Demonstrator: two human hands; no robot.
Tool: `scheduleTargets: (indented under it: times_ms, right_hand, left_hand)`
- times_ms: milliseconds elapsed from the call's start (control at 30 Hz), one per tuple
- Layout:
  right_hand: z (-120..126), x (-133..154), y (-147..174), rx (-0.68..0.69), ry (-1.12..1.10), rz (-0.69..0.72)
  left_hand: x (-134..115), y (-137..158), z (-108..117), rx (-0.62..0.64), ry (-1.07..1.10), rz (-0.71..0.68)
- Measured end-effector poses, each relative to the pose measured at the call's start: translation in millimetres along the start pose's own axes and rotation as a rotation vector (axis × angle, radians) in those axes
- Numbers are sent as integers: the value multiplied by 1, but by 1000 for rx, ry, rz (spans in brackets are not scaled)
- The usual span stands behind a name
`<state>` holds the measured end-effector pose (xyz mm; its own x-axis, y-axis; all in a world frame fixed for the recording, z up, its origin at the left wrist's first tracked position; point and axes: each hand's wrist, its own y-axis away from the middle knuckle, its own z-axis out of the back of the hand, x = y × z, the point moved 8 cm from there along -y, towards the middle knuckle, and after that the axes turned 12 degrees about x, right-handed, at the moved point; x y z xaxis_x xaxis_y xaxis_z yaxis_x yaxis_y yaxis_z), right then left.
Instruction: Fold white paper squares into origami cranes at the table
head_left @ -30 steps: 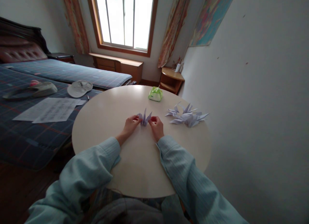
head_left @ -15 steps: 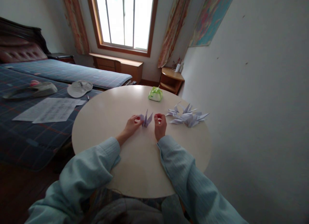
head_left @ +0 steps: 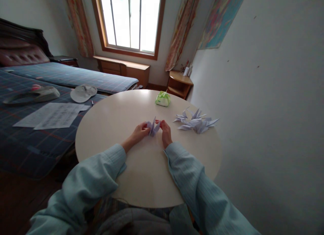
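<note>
A folded paper crane (head_left: 153, 127), pale lilac-white, stands over the middle of the round table, between my two hands. My left hand (head_left: 139, 132) pinches its left side between thumb and fingers. On the other side, my right hand (head_left: 165, 131) has its fingertips closed on the tip of the crane's right part. Several more paper cranes (head_left: 198, 122) lie in a cluster to the right of my right hand.
The round cream table (head_left: 106, 113) carries a green tissue pack (head_left: 163, 98) near its far edge. On the bed (head_left: 76, 73) at left are printed sheets (head_left: 55, 115) and a white cap (head_left: 83, 93). A wall (head_left: 265, 110) rises close on the right.
My right hand has moved left and its fingertips have come onto the paper crane. My left hand keeps its pinch, and the crane has shifted slightly.
</note>
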<state>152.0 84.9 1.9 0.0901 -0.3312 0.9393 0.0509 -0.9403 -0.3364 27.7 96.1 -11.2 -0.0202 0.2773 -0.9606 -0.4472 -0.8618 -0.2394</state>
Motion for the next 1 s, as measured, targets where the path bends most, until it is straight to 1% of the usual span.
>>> scheduleTargets:
  times_ms: [167, 300, 567, 733, 867, 1000]
  right_hand:
    - [-4, -5, 0, 61, -23, -13]
    - [-4, -7, -1, 74, 2, -21]
    - [-5, 1, 0, 68, 44, -23]
    - [-3, 1, 0, 48, 94, -54]
    - [-2, 5, 2, 27, 130, -54]
    - [-1, 5, 2, 12, 117, -60]
  left_hand:
    - [4, 0, -6, 49, 99, 15]
    - [4, 2, -6, 32, 109, 44]
    - [-2, 3, -5, 26, 55, 38]
    - [-3, 3, -7, 39, 39, 37]
    - [-1, 3, -6, 44, 62, 41]
    - [-1, 0, -5, 84, 86, 21]
